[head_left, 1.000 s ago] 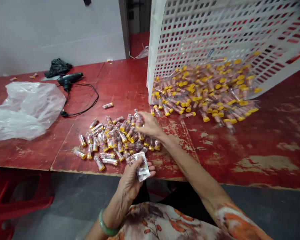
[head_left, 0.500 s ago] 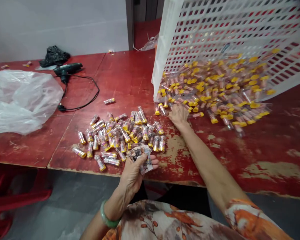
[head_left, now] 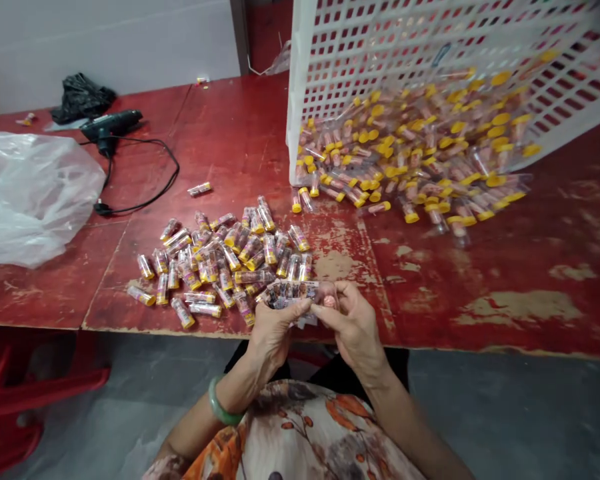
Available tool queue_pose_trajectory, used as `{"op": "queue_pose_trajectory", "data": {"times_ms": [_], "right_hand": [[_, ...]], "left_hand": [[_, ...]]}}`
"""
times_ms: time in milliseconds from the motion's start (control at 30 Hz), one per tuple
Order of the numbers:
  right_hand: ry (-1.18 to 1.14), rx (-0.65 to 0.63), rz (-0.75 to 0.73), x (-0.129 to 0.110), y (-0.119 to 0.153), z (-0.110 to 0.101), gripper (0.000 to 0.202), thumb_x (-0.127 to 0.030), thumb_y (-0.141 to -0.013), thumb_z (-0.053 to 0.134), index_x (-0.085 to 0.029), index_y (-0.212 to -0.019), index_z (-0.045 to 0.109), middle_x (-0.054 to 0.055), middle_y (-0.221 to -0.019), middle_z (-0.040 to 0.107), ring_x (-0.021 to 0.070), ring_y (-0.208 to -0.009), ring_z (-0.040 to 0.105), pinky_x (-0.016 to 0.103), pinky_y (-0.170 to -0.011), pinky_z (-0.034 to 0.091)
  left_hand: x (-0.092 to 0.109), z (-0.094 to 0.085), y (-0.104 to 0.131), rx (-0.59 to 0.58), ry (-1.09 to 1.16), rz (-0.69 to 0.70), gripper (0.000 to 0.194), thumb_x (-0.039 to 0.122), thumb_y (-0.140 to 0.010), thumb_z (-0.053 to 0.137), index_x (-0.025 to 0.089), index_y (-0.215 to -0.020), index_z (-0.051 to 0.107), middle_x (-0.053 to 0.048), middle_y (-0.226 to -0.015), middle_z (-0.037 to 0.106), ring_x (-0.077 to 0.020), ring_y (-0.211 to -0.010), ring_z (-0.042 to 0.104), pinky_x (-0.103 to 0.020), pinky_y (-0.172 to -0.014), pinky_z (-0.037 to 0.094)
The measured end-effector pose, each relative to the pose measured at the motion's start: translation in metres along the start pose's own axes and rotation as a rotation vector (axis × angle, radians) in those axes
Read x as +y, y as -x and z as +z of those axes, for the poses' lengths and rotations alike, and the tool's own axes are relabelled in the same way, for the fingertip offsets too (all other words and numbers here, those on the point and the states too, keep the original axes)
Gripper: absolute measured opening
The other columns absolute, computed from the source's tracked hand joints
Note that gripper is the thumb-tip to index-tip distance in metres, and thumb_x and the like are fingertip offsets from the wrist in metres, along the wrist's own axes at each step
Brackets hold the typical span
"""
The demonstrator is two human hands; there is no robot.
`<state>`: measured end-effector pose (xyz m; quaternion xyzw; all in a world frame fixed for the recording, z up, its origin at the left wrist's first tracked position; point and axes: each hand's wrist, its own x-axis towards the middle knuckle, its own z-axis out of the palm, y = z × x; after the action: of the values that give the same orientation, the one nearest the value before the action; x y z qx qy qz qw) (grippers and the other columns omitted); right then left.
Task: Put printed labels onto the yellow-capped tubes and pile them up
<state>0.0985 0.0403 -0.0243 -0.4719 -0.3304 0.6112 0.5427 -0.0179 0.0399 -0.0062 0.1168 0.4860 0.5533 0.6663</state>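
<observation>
Clear tube (head_left: 329,301) held beside printed sheets (head_left: 289,291) at the front edge of the red table (head_left: 240,140)
The left hand (head_left: 273,331) pinches the sheets, the right hand (head_left: 356,327) has its fingers round the tube; pairing the two looks in hand, and the next move seems to call for careful alignment

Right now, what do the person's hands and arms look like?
Both the left hand and right hand are bare, with no gloves. A smooth, round, pale green bangle circles the left wrist; the right wrist has none. A bit of patterned sleeve shows on the left arm.
</observation>
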Motion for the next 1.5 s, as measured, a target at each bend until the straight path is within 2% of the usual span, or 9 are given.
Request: {"op": "queue_pose_trajectory", "data": {"times_ms": [100,200,333,500,667,867,1033,1233,1500], "right_hand": [[0.069,0.043,-0.02,-0.002,-0.007,-0.004,0.029,-0.024,-0.059,0.074,-0.02,-0.077,0.052,-0.005,-0.064,0.052,0.009,-0.057,0.047,0.02,-0.051,0.041],[0.191,-0.003,-0.043,-0.009,-0.012,-0.012,0.026,-0.024,-0.06,0.072,-0.019,-0.075,0.052,-0.003,-0.067,0.056,0.0113,-0.062,0.053,0.022,-0.055,0.044],[0.336,-0.057,-0.145,-0.017,-0.004,-0.028,0.021,-0.028,-0.072,0.068,-0.021,-0.087,0.055,0.0,-0.081,0.062,0.0157,-0.078,0.06,0.028,-0.07,0.049],[0.686,-0.149,-0.441,-0.024,0.026,-0.051,0.021,-0.027,-0.087,0.053,-0.024,-0.107,0.058,0.006,-0.109,0.056,0.019,-0.102,0.057,0.031,-0.085,0.05],[0.919,-0.152,-0.729,-0.018,0.054,-0.049,0.034,-0.013,-0.085,0.052,-0.024,-0.117,0.053,0.009,-0.102,0.056,0.0195,-0.093,0.06,0.032,-0.078,0.053],[1.037,-0.037,-1.011,-0.01,0.056,-0.042,0.039,-0.005,-0.077,0.06,-0.02,-0.112,0.054,0.01,-0.093,0.06,0.021,-0.084,0.06,0.037,-0.073,0.054],[1.106,0.085,-1.08,-0.009,0.055,-0.037,0.041,-0.007,-0.076,0.063,-0.02,-0.114,0.054,0.01,-0.091,0.063,0.0214,-0.082,0.063,0.036,-0.072,0.056],[1.271,0.127,-1.141,-0.003,0.057,-0.036,0.046,-0.01,-0.075,0.067,-0.018,-0.119,0.053,0.013,-0.093,0.066,0.0232,-0.079,0.065,0.036,-0.069,0.056],[1.116,0.122,-1.074,0.001,0.054,-0.037,0.047,-0.012,-0.077,0.065,-0.026,-0.12,0.052,0.008,-0.092,0.068,0.023,-0.085,0.066,0.036,-0.073,0.058]], "left_hand": [[-0.002,0.004,0.004,-0.038,-0.025,-0.083,0.038,0.021,-0.053,0.085,0.011,-0.086,0.068,-0.006,-0.082,0.072,-0.0162,-0.065,0.066,-0.029,-0.065,0.054],[-0.001,0.007,0.006,-0.041,-0.046,-0.161,0.04,0.021,-0.052,0.085,0.011,-0.087,0.067,-0.006,-0.08,0.071,-0.0167,-0.061,0.065,-0.03,-0.059,0.056],[-0.001,0.009,0.006,0.026,-0.061,-0.098,0.05,0.017,-0.046,0.087,0.011,-0.091,0.067,-0.006,-0.079,0.073,-0.0186,-0.063,0.067,-0.032,-0.063,0.056],[-0.003,0.008,0.007,0.04,-0.025,-0.013,0.044,0.019,-0.049,0.087,0.011,-0.088,0.068,-0.007,-0.08,0.073,-0.0203,-0.071,0.068,-0.034,-0.072,0.055],[-0.004,0.009,0.011,0.051,0.014,-0.046,0.038,0.022,-0.048,0.087,0.009,-0.08,0.069,-0.008,-0.077,0.073,-0.0191,-0.067,0.067,-0.032,-0.069,0.054],[-0.005,0.015,0.018,0.066,0.089,-0.093,0.034,0.022,-0.043,0.089,0.011,-0.064,0.065,-0.001,-0.058,0.065,-0.014,-0.055,0.061,-0.027,-0.06,0.051],[-0.008,0.017,0.022,-0.012,0.149,-0.07,0.032,0.02,-0.049,0.087,0.012,-0.072,0.066,-0.002,-0.073,0.07,-0.0131,-0.061,0.062,-0.027,-0.065,0.051],[-0.01,0.019,0.022,0.047,0.218,-0.133,0.033,0.02,-0.047,0.088,0.012,-0.071,0.065,0.0,-0.066,0.067,-0.0121,-0.056,0.06,-0.026,-0.063,0.049],[-0.012,0.019,0.022,0.046,0.174,-0.083,0.034,0.022,-0.048,0.087,0.013,-0.07,0.064,0.001,-0.062,0.064,-0.0158,-0.063,0.062,-0.028,-0.065,0.049]]}}
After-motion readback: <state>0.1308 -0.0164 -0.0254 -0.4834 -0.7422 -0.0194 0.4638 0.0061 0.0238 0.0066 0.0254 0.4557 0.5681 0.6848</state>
